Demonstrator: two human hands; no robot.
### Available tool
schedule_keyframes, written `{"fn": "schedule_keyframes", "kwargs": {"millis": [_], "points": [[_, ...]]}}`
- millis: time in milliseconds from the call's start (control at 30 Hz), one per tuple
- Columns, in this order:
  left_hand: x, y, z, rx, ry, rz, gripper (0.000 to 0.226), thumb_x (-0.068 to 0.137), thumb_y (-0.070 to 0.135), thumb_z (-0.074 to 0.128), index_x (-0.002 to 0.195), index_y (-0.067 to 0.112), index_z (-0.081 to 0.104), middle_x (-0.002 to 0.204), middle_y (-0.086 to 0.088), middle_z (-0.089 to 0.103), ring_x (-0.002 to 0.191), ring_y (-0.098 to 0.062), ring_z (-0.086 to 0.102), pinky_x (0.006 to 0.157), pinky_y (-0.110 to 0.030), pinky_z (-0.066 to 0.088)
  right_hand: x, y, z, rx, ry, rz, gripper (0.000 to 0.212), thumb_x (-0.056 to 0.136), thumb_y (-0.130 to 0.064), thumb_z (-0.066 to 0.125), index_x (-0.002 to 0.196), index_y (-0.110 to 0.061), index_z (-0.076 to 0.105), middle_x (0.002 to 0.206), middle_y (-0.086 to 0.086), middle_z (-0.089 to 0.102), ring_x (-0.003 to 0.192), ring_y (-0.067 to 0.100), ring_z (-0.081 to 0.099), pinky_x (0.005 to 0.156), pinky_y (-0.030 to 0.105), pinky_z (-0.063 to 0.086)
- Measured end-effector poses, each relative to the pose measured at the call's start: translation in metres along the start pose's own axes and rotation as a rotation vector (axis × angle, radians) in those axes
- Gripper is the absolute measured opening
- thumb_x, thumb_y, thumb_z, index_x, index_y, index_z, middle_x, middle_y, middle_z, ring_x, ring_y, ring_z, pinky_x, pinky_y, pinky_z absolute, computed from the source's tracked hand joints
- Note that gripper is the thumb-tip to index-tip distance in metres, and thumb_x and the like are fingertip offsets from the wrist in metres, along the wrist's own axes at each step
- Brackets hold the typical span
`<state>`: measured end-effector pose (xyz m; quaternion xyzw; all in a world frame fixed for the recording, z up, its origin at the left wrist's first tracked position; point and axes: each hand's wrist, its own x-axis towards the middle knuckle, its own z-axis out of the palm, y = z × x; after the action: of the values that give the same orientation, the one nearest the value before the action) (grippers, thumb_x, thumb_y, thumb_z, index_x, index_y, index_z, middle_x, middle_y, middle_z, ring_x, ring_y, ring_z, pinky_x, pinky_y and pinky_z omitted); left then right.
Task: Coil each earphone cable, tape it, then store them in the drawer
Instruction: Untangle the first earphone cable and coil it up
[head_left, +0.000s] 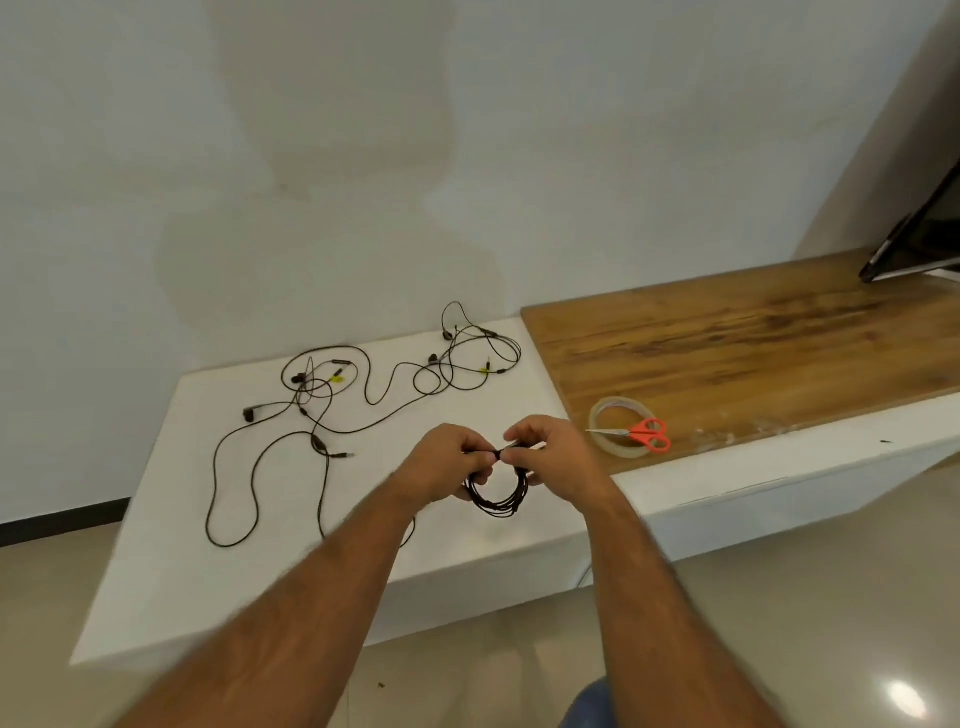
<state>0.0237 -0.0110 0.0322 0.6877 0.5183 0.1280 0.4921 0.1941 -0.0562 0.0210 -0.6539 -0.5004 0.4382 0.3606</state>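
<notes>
Black coiled cable (497, 493), just left of tape roll (621, 427): light, limp, springy. Left hand (441, 465) and right hand (548, 457) both pinch its top. Hold at gathered strands.

Single head-worn wide-angle view, looking forward and down from above bench (218, 519); forearms enter from bottom edge, wall fills upper half.

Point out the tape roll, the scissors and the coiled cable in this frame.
Tape roll (602, 410), head view: on the clear ring's far left rim.
Scissors (649, 434), head view: on the red handles, lying across the roll.
Coiled cable (496, 506), head view: on the coil's lower arc, hanging below both hands.
</notes>
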Motion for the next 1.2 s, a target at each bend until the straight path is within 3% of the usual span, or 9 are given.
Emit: {"fn": "schedule_keyframes", "kwargs": {"millis": [100,267,400,533,667,933,1067,1200], "points": [[0.025,-0.014,0.014,0.075,-0.043,0.006,0.014,0.093,0.015,0.058,0.095,0.010,0.071,0.077,-0.005,0.067,0.073,-0.014,0.065,0.068,-0.034,0.061,0.014,0.030,0.008,-0.017,0.061,0.009,0.010,0.083,-0.010,0.074,0.092,-0.011,0.071,0.083,0.000,0.067,0.071,0.016,0.063,0.067,0.036,0.057],[0.052,-0.025,0.027,0.141,0.019,0.005,0.015,0.093,0.016,0.057,0.093,0.013,0.072,0.068,-0.005,0.067,0.061,-0.016,0.062,0.068,-0.039,0.058,0.040,0.043,0.009,-0.252,0.159,0.003,0.009,0.088,-0.015,0.066,0.091,-0.018,0.074,0.088,-0.006,0.071,0.080,0.010,0.065,0.074,0.027,0.052],[0.060,-0.023,0.038,0.374,0.180,0.063,0.020,0.092,0.023,0.056,0.100,0.021,0.074,0.084,0.001,0.070,0.075,-0.015,0.062,0.068,-0.030,0.052,0.044,0.044,0.010,-0.368,0.176,0.001,0.013,0.091,-0.017,0.063,0.097,-0.018,0.075,0.094,-0.003,0.073,0.083,0.011,0.064,0.077,0.030,0.053],[0.062,-0.029,0.040,0.499,0.276,0.086,0.020,0.092,0.031,0.058,0.101,0.027,0.075,0.092,-0.001,0.066,0.085,-0.021,0.061,0.068,-0.036,0.053,0.046,0.041,0.010,-0.443,0.179,-0.013,0.018,0.092,-0.020,0.060,0.099,-0.017,0.076,0.096,-0.001,0.073,0.086,0.016,0.065,0.077,0.035,0.055],[0.058,-0.031,0.040,0.639,0.280,0.119,0.023,0.094,0.035,0.055,0.104,0.028,0.074,0.087,-0.002,0.066,0.087,-0.023,0.059,0.071,-0.039,0.053,0.045,0.041,0.010,-0.440,0.174,-0.027,0.021,0.096,-0.022,0.055,0.100,-0.017,0.075,0.092,0.000,0.073,0.085,0.016,0.064,0.073,0.031,0.052],[0.054,-0.032,0.037,0.665,0.292,0.139,0.022,0.094,0.038,0.054,0.099,0.030,0.074,0.073,0.002,0.058,0.078,-0.020,0.055,0.062,-0.035,0.049,0.044,0.041,0.006,-0.389,0.199,-0.014,0.024,0.098,-0.025,0.050,0.101,-0.016,0.072,0.095,0.002,0.071,0.089,0.021,0.063,0.079,0.039,0.052],[0.054,-0.039,0.040,0.718,0.322,0.202,0.025,0.096,0.038,0.050,0.109,0.031,0.071,0.095,0.001,0.060,0.093,-0.021,0.053,0.071,-0.034,0.049,0.043,0.039,0.007,-0.407,0.200,0.001,0.028,0.098,-0.025,0.052,0.120,-0.017,0.067,0.113,0.003,0.069,0.102,0.020,0.062,0.088,0.036,0.051],[0.053,-0.041,0.042,0.740,0.330,0.197,0.027,0.098,0.037,0.048,0.113,0.031,0.070,0.100,0.000,0.060,0.096,-0.022,0.050,0.074,-0.034,0.047,0.042,0.040,0.008,-0.408,0.204,0.006,0.029,0.097,-0.023,0.053,0.123,-0.020,0.065,0.114,0.003,0.068,0.103,0.019,0.061,0.089,0.034,0.050]]}}
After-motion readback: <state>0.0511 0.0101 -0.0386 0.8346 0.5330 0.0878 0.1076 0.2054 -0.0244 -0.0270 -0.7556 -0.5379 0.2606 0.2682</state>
